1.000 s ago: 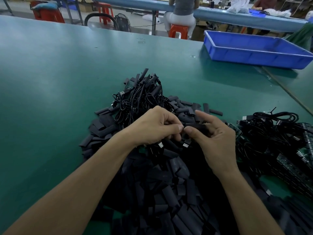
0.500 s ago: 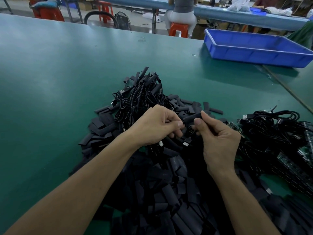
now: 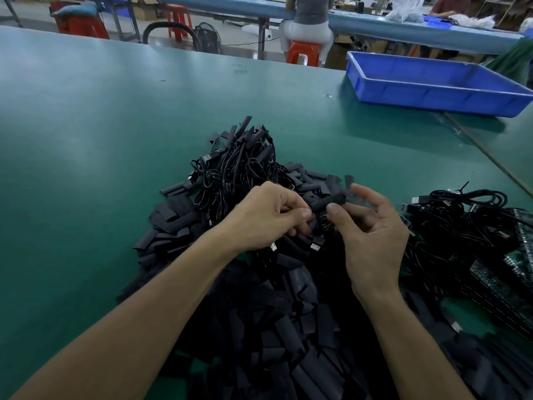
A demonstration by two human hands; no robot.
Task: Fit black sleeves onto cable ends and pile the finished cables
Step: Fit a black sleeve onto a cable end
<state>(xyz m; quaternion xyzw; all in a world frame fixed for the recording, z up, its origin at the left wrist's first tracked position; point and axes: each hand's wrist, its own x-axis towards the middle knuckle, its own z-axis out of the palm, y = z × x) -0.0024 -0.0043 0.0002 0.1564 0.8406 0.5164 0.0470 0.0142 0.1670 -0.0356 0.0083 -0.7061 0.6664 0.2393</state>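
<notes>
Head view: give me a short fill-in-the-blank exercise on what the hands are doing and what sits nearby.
1. The tray standing at the far right is coloured ____.
2. The right hand pinches the black sleeve between forefinger and ____.
3. The left hand grips a cable whose colour is ____.
Missing words: blue; thumb; black.

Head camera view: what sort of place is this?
Likely a factory assembly floor: a long green-topped workbench, heaps of short black sleeves and thin black cables, and another person seated on an orange stool at the next bench.
</notes>
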